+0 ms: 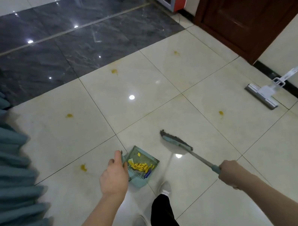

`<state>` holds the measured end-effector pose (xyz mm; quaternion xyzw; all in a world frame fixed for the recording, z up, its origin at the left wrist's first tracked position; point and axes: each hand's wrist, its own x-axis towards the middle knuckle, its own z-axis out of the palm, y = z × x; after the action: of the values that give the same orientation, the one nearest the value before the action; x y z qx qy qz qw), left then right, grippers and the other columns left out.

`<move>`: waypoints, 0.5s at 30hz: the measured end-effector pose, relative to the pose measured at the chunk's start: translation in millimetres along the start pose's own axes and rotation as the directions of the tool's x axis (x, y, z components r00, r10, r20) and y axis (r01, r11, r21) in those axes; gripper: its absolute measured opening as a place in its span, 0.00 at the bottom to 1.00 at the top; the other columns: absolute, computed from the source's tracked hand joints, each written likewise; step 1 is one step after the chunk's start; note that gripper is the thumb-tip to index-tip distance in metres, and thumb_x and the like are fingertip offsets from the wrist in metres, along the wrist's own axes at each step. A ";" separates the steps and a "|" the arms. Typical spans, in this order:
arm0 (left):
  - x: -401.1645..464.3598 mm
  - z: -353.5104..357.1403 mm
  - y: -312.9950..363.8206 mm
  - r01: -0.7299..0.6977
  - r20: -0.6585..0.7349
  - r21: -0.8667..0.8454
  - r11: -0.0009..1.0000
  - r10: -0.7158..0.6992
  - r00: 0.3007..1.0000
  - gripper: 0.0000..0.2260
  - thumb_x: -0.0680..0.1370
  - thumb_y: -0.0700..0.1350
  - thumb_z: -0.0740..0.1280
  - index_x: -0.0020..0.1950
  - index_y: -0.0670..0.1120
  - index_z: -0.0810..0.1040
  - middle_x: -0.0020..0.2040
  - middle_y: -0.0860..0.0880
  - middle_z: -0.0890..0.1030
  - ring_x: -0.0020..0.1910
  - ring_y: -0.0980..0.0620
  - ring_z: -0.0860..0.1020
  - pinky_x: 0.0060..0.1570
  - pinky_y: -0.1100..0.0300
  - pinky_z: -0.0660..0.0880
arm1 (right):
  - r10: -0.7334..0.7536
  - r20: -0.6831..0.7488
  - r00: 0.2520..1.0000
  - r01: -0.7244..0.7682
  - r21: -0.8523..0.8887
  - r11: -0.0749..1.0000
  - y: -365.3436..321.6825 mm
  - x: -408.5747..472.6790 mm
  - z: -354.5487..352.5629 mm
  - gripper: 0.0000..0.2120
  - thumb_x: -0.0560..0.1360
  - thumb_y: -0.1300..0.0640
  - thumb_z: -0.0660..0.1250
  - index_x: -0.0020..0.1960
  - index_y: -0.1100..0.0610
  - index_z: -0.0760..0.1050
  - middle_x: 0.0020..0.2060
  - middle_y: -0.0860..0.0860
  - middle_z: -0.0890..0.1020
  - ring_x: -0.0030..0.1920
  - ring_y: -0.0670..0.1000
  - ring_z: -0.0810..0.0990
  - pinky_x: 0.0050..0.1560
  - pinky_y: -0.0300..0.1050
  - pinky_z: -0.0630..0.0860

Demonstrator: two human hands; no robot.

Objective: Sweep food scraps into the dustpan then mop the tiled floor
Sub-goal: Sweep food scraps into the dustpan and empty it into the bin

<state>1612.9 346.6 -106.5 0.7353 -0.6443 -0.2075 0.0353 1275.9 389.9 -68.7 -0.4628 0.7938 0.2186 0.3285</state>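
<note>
STEP: sweeping ending | left hand (113, 178) is gripping the scrap-filled dustpan (143, 166), near centre | right hand (230, 173) is gripping the broom (177, 143) | NEXT: likely fetching the mop (263, 94), far right, for yellow stains (114, 71).

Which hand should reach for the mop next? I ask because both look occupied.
Probably the right hand: the mop lies on its side, near the wall. It holds the broom; the left hand steadies the dustpan.
</note>
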 end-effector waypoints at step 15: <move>9.1 -6.1 5.2 -0.020 0.045 -0.017 1.000 0.020 0.999 0.13 0.81 0.49 0.58 0.62 0.45 0.63 0.45 0.41 0.76 0.38 0.40 0.76 0.35 0.52 0.70 | -0.145 0.108 0.983 0.170 -0.272 0.947 23.7 -45.8 5.1 0.05 0.76 0.55 0.60 0.45 0.46 0.74 0.41 0.48 0.77 0.42 0.50 0.79 0.39 0.42 0.73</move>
<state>1611.0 335.7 -101.7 0.7236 -0.6504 -0.2294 0.0288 1273.0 431.6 -38.0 -0.5565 0.7004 0.3216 0.3104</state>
